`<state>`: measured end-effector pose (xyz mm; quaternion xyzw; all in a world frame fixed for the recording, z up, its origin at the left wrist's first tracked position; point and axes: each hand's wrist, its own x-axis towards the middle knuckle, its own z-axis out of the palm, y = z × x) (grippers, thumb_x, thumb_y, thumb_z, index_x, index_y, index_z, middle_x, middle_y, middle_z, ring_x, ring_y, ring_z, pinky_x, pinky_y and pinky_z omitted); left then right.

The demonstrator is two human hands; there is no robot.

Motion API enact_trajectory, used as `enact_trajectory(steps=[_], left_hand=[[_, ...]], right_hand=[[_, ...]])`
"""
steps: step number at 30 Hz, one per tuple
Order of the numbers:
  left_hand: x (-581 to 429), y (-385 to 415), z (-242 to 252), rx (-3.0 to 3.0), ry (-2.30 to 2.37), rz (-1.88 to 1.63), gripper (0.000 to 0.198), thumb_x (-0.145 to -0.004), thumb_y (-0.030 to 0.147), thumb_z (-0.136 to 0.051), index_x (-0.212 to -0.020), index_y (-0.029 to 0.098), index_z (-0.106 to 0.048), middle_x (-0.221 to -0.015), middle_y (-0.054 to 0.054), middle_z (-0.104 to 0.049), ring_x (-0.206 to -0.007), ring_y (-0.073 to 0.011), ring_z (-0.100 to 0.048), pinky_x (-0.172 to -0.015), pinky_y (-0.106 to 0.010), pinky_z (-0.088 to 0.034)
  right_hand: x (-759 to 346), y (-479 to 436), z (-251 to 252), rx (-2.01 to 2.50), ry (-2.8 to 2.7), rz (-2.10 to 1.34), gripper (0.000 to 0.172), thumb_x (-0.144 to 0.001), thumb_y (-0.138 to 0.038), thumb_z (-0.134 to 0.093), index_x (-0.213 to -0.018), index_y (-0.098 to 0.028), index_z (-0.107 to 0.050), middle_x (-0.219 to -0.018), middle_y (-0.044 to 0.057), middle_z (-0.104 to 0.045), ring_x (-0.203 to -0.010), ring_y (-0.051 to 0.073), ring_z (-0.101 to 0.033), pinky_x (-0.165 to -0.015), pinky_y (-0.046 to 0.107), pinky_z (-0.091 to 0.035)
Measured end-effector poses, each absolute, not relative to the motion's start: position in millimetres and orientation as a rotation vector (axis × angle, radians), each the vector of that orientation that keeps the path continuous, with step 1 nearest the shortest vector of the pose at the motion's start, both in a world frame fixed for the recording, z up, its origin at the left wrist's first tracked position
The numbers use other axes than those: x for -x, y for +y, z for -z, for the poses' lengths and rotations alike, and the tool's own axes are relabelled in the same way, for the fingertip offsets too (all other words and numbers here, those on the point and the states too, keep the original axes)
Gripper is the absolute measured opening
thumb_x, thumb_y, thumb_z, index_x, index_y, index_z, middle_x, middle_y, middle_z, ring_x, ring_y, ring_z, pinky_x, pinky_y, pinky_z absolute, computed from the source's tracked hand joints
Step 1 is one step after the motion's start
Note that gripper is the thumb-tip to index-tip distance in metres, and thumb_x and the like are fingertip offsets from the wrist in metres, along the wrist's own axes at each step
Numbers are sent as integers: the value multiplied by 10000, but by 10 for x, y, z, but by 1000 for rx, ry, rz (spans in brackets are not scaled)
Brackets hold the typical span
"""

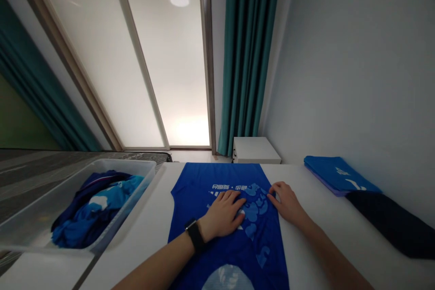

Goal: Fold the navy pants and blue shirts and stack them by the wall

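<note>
White table (146, 231) beneath frosted window (159, 68) and teal curtain (248, 54): left hand (224, 215) and right hand (287, 201), fingers spread flat, press blue shirt (224, 181); clear bin (44, 213) left.

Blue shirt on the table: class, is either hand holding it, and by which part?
The left hand lies flat on the blue shirt, mid-print, not gripping. The right hand touches its right edge with fingertips; whether they pinch it cannot be told.

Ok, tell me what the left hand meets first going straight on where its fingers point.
The left hand meets only more flat blue printed shirt, then probably the far edge of the white table.
</note>
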<state>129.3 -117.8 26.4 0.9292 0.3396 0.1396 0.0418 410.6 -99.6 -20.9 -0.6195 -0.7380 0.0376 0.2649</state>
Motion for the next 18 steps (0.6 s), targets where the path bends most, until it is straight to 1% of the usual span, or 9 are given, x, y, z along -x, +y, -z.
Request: enact_trajectory(steps=[4, 9, 13, 18], left_hand=[[-1297, -1186, -243, -2795, 1090, -495, 392, -942, 339, -511, -1320, 234, -499, -1362, -86, -508, -1250, -273, -445, -1061, -463, -357], [-1320, -1190, -254, -2698, 1192, -542, 285, -914, 264, -535, -1196, 242, -565, -1211, -59, -571, -1139, -253, -493, -979, -430, -406], [-1317, -1179, -245, -2710, 1179, -567, 294, -905, 239, -533, -1196, 244, -569, -1210, -68, -565, -1139, -264, -487, -974, -437, -398], [-1309, -1165, -248, -2702, 1168, -555, 296, -908, 245, -525, -1200, 242, -573, -1217, -70, -569, -1138, -268, -492, -974, -439, -395]], right_hand=[[-4107, -980, 233, 1686, -1986, -103, 137, -873, -336, -530, -840, -223, -601, -1004, 83, -579, -971, 247, -548, -858, 384, -419], [-4105, -973, 228, 1692, -1965, -126, 136, -884, -321, -507, -844, -226, -596, -989, 74, -574, -957, 238, -548, -861, 382, -419], [-4140, -978, 188, 1700, -1958, -155, 131, -878, -259, -490, -831, -221, -606, -967, 67, -578, -962, 221, -552, -882, 360, -421], [-4219, -997, 152, 1708, -1976, -167, 128, -882, -257, -506, -857, -223, -628, -991, 57, -589, -987, 208, -553, -909, 338, -415]])
